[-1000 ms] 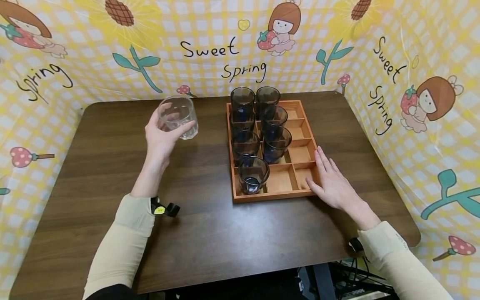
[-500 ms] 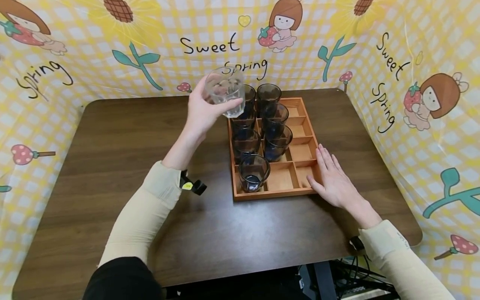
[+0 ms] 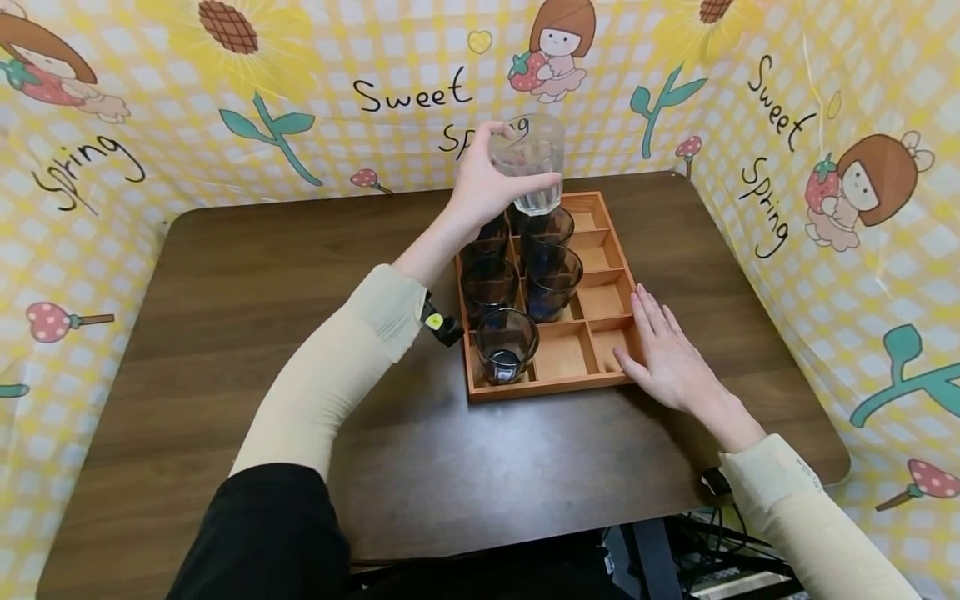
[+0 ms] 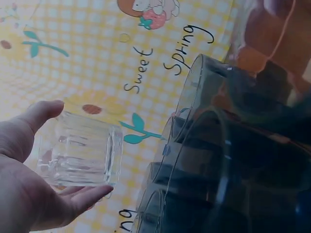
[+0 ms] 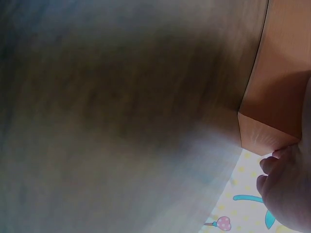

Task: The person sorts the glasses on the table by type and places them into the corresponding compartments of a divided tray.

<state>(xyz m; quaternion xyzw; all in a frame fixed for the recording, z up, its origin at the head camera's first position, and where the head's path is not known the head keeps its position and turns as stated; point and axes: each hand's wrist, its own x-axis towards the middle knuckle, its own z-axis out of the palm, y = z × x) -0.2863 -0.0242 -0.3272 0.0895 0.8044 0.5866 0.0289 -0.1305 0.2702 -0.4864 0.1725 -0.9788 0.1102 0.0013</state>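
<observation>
My left hand (image 3: 483, 179) grips a clear glass (image 3: 536, 162) between thumb and fingers, above the far end of a wooden compartment tray (image 3: 558, 385). In the left wrist view the clear glass (image 4: 82, 148) is held around its side, apart from the dark glasses (image 4: 233, 170). Several dark tinted glasses stand in the tray's left and middle columns; the nearest dark glass (image 3: 507, 346) is in the front left compartment. The far ones are partly hidden by my left hand and the clear glass. My right hand (image 3: 671, 358) rests with straight fingers against the tray's right side near the front corner.
The tray stands on a brown wooden table (image 3: 300, 275). Its right column of compartments (image 3: 606, 296) holds no glasses. A yellow checked cloth (image 3: 405, 50) with printed figures closes off the back and sides. Cables (image 3: 720, 537) hang below the table's front edge.
My left hand has carried the clear glass rightward from over the table's left part to over the tray's far end. My right hand has stayed at the tray's side.
</observation>
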